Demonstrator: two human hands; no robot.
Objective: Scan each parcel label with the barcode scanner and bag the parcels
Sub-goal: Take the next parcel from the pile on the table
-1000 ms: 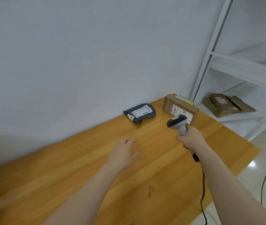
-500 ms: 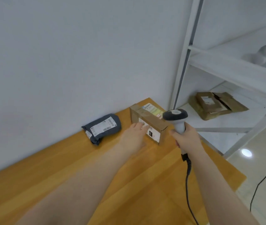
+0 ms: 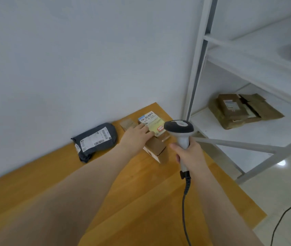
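A brown cardboard parcel [image 3: 156, 148] with a barcode label [image 3: 151, 121] on top lies at the far right end of the wooden table [image 3: 141, 201]. My left hand [image 3: 135, 137] rests flat on the parcel's top, fingers straight. My right hand [image 3: 188, 154] grips the handle of a grey and white barcode scanner [image 3: 179, 128], whose head hangs just right of the label. A dark grey mailer bag [image 3: 95, 139] with a white label lies left of the box, against the wall.
A white metal shelf rack [image 3: 247, 128] stands right of the table, with flattened brown cardboard packets [image 3: 244, 110] on a shelf. The scanner's black cable [image 3: 184, 201] hangs down over the table's right part. Another cable [image 3: 290, 208] trails on the pale floor.
My left hand reached forward from the bare table onto the cardboard parcel and now lies on its top. The scanner moved up beside the label. The view shifted closer and rightward.
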